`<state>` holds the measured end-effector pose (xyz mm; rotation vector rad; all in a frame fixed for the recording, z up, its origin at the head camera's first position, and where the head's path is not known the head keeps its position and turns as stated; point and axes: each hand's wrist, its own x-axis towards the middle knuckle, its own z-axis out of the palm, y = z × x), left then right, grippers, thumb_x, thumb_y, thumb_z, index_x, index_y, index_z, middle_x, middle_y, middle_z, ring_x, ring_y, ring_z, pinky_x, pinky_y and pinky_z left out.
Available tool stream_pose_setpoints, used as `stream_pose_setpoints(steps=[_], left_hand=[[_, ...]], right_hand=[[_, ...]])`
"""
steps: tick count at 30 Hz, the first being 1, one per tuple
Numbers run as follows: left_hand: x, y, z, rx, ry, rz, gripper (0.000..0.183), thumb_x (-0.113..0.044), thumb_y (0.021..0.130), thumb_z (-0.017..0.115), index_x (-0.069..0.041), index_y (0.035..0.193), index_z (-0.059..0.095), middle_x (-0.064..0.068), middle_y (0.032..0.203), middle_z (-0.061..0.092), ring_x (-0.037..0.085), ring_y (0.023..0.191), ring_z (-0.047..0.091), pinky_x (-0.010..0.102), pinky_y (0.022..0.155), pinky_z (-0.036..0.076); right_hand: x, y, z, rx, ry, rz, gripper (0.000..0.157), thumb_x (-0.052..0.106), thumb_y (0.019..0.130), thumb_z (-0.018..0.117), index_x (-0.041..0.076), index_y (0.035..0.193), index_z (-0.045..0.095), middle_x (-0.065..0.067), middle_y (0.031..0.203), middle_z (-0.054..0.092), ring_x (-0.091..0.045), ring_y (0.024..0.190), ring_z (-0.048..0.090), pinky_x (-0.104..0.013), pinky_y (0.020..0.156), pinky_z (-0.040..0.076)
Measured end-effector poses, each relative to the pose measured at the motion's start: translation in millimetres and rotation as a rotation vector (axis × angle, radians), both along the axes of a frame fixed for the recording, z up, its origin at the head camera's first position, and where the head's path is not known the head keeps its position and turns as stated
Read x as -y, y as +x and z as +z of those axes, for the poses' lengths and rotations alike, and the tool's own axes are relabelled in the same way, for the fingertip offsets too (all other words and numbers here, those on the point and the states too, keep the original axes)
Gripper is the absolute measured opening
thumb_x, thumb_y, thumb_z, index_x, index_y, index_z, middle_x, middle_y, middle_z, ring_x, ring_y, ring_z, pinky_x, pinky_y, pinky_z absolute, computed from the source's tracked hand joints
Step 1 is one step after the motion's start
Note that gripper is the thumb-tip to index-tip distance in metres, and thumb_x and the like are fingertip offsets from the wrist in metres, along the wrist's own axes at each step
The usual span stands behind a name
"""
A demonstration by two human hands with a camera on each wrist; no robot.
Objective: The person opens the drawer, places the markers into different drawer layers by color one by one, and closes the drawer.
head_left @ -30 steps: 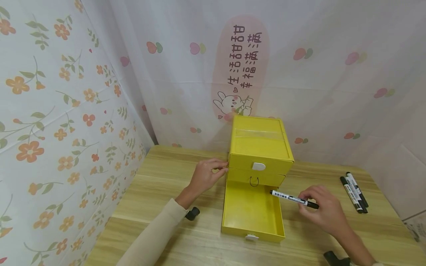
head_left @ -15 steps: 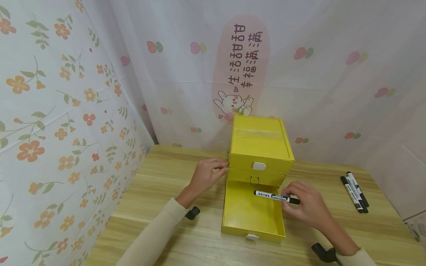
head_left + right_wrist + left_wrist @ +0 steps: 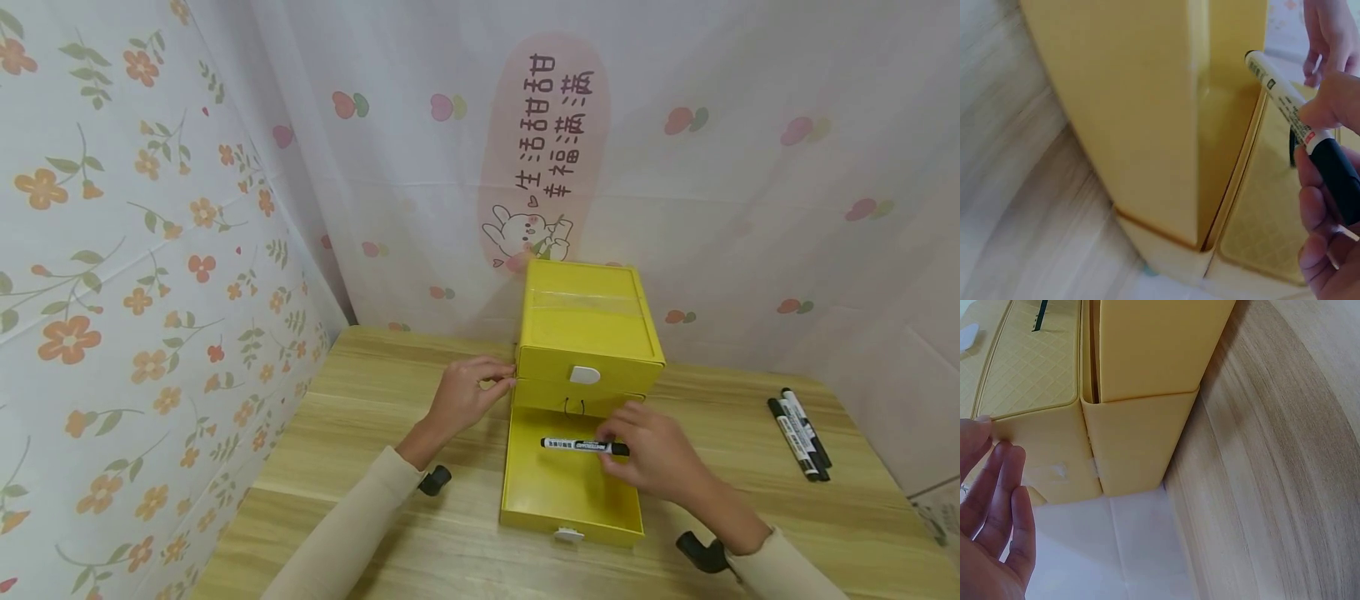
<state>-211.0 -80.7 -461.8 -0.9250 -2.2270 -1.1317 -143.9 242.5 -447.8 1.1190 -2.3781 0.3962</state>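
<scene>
My right hand (image 3: 651,450) pinches a whiteboard marker (image 3: 576,445), white with black ends, held roughly level over the pulled-out bottom drawer (image 3: 551,492). The marker (image 3: 1282,97) also shows in the right wrist view, between thumb and fingers. On the left, fingertips of my left hand (image 3: 467,398) touch the side of the yellow drawer box (image 3: 588,321) near its front edge. In the left wrist view the left hand's fingers (image 3: 1013,469) lie loosely bent against that side. White tabs mark the top and bottom drawers, while the middle one has a dark loop.
Several more black-and-white markers (image 3: 798,437) lie together on the wooden table (image 3: 390,375) at the right. A printed curtain (image 3: 420,183) hangs behind the box, and a floral one (image 3: 150,250) runs along the left side.
My right hand has carried the marker leftward, from beside the drawer's right wall to above its inside. The left hand and the drawer box have stayed in place.
</scene>
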Motion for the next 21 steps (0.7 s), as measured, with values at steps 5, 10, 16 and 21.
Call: stream_pose_setpoints(steps=[5, 10, 16, 21], left_hand=[[-0.3, 0.2, 0.3, -0.012, -0.002, 0.008, 0.017, -0.011, 0.097, 0.086, 0.001, 0.109, 0.086, 0.011, 0.107, 0.083, 0.023, 0.087, 0.081, 0.035, 0.070, 0.065], [-0.4, 0.6, 0.4, -0.009, -0.010, 0.013, 0.017, -0.011, 0.097, 0.086, 0.000, 0.110, 0.086, 0.010, 0.107, 0.083, 0.021, 0.088, 0.081, 0.034, 0.072, 0.065], [-0.1, 1.8, 1.4, 0.011, -0.007, 0.012, 0.018, -0.011, 0.097, 0.086, 0.001, 0.110, 0.086, 0.011, 0.108, 0.083, 0.023, 0.089, 0.081, 0.040, 0.074, 0.067], [-0.2, 1.6, 0.7, 0.012, 0.003, 0.008, 0.018, -0.010, 0.097, 0.086, 0.002, 0.110, 0.086, 0.013, 0.108, 0.083, 0.025, 0.089, 0.081, 0.045, 0.074, 0.067]], right_hand=[[15.6, -2.4, 4.0, 0.032, 0.064, 0.042, 0.017, 0.017, 0.075, 0.089, 0.018, 0.084, 0.075, 0.010, 0.084, 0.069, -0.006, 0.076, 0.051, -0.022, 0.058, 0.045], [31.4, -3.2, 7.9, 0.081, 0.147, 0.037, 0.016, 0.020, 0.079, 0.091, 0.017, 0.085, 0.076, 0.009, 0.084, 0.069, -0.008, 0.076, 0.051, -0.023, 0.059, 0.046], [47.8, -3.4, 12.3, 0.140, 0.225, 0.017, 0.016, 0.022, 0.081, 0.091, 0.016, 0.085, 0.077, 0.010, 0.082, 0.068, -0.009, 0.075, 0.050, -0.024, 0.060, 0.045], [57.1, -4.1, 12.4, 0.177, 0.270, 0.003, 0.016, 0.023, 0.082, 0.092, 0.018, 0.084, 0.077, 0.011, 0.081, 0.066, -0.008, 0.075, 0.050, -0.022, 0.058, 0.043]])
